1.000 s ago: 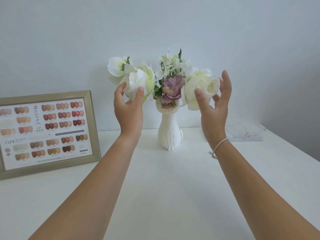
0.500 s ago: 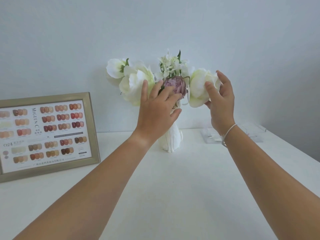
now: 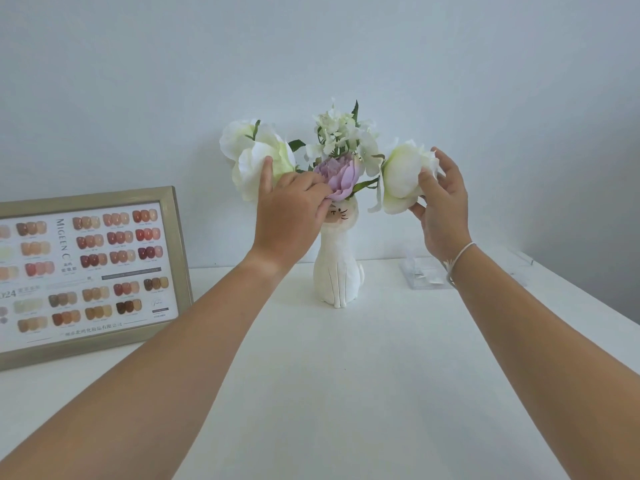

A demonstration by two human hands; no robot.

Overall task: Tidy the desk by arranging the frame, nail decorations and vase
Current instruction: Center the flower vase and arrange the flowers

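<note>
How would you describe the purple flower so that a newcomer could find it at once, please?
Start at the white cat-shaped vase standing mid-desk against the wall. Its bouquet is nearly all white blooms; the purple flower sits low at the centre, just above the cat's face, touched by the left hand.

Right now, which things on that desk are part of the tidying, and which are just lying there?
Part of the job:
- cat-shaped vase with its flowers: left hand on the purple bloom, right hand holding a white bloom
- frame of nail colour samples, leaning at the left
- clear case at the right, probably the nail decorations

Just there:
- white desk
- wall
</note>
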